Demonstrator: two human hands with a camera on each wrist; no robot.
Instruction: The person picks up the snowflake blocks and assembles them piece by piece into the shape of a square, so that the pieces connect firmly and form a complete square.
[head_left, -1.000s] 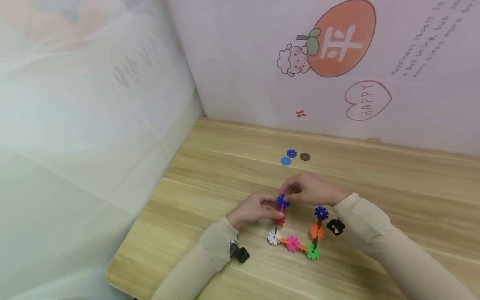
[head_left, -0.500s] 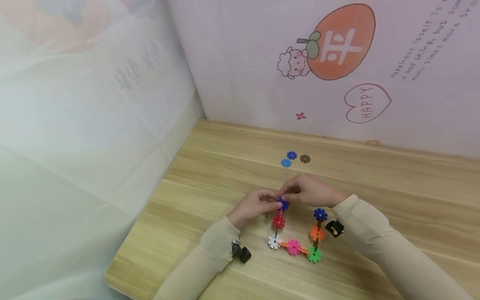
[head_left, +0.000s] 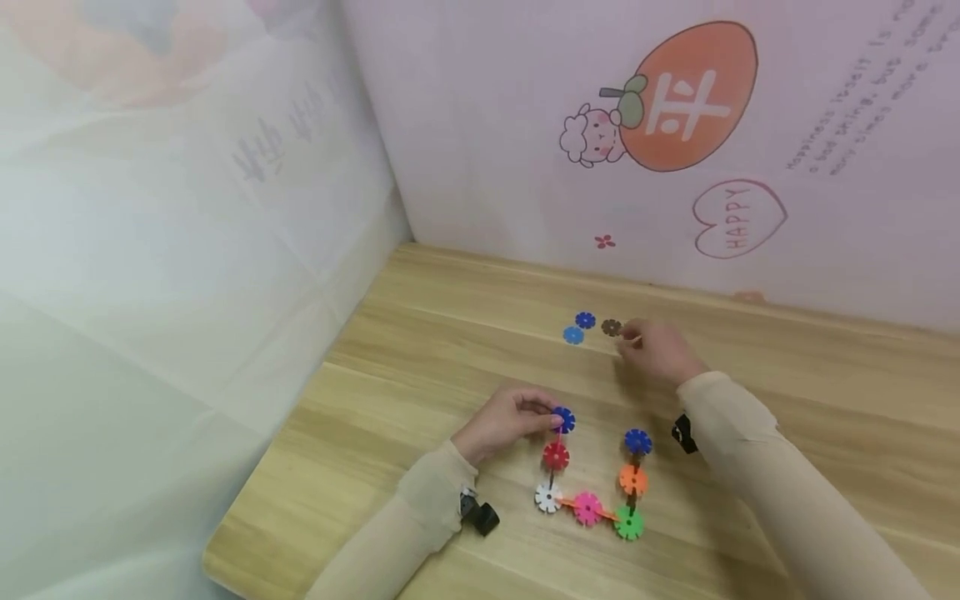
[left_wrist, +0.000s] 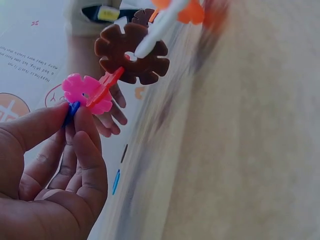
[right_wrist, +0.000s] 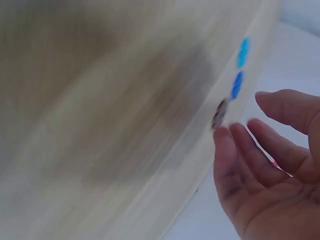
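My left hand [head_left: 512, 423] pinches a dark blue notched plastic disc [left_wrist: 71, 114] between thumb and forefinger. That disc is the left end of a U-shaped chain of interlocking discs. In the chain are a red disc [head_left: 556, 456], a white disc [head_left: 548, 497], a pink disc [head_left: 588, 508], a green disc [head_left: 629, 523], an orange disc [head_left: 633, 480] and a second blue disc [head_left: 638, 442], joined by edge-on discs. My right hand [head_left: 662, 350] reaches beside a loose brown disc [right_wrist: 220, 114]; its fingertips are right at the edge, with thumb and fingers apart.
Close to the brown disc lie a loose dark blue disc [head_left: 586, 320] and a light blue disc [head_left: 573, 335]. The wooden table [head_left: 420, 333] meets a printed cloth [head_left: 487, 150] at the back and a white cloth on the left.
My right hand has let go of the blue disc at the chain's left end and moved away, up to the brown disc. My left hand now pinches that blue disc alone, having gripped lower earlier.
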